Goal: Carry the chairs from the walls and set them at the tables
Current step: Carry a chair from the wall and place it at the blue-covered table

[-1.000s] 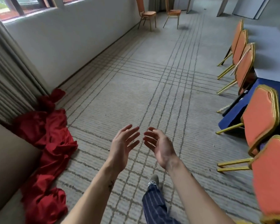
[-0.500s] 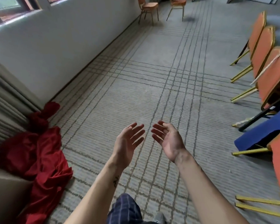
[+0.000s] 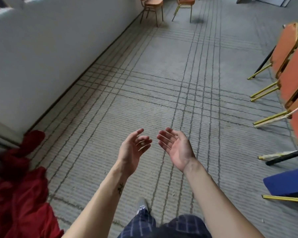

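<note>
Hands carry nothing: left grip point(image 3: 132, 148) and right grip point(image 3: 176, 150) hover apart over the floor point(image 3: 144, 83), fingers loosely spread, palms inward. Wall chair point(image 3: 152, 2) stands at the floor's far edge, second chair point(image 3: 185, 0) near it. Best walk there, take backrest and seat rim, lift level. No container shows

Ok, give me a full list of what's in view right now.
Far chairs: two, orange seats, top of view.
Row chairs: at least three, orange with gold frames, right edge.
Red cloth: one heap, red, floor lower left.
Blue cloth: one, blue, lower right.
Carpet: one, grey with dark lines, underfoot.
Trousers: one pair, dark blue check, bottom.
Shoe: one, grey, bottom centre.
Left hand, right hand: two, bare, open and empty, centre.
</note>
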Tool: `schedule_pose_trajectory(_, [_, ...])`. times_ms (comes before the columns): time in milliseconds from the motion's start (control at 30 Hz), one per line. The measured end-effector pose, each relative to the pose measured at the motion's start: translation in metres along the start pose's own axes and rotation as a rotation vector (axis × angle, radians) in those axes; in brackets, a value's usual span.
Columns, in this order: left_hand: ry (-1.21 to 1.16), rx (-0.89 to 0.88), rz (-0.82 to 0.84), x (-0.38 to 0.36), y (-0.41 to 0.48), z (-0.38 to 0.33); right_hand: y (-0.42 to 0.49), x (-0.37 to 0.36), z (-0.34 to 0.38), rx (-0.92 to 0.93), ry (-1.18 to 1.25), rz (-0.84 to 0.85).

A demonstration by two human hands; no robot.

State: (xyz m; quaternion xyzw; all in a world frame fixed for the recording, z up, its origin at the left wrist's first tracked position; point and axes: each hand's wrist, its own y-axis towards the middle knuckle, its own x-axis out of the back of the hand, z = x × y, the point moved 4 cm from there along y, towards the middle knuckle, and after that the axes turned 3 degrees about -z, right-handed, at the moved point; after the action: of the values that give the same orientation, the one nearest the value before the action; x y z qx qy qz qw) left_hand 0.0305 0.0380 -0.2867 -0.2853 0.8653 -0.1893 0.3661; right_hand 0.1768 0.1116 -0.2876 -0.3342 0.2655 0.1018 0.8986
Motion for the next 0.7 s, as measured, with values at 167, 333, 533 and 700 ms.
schedule_pose_trajectory(167, [0.076,-0.002,0.046,-0.041,0.098,-0.069,0.094,-0.052,0.046,-0.014,0.121,-0.014])
schedule_pose_trajectory(333, [0.128,0.003,0.004,-0.073,0.216,-0.106,0.214,-0.086,0.086,-0.027,0.126,-0.022])
schedule_pose_trajectory(533, [0.155,-0.013,-0.023,-0.130,0.361,-0.157,0.377,-0.134,0.153,-0.068,0.119,-0.014])
schedule_pose_trajectory(700, [0.122,-0.078,-0.035,-0.186,0.468,-0.216,0.491,-0.202,0.234,-0.049,0.069,0.070])
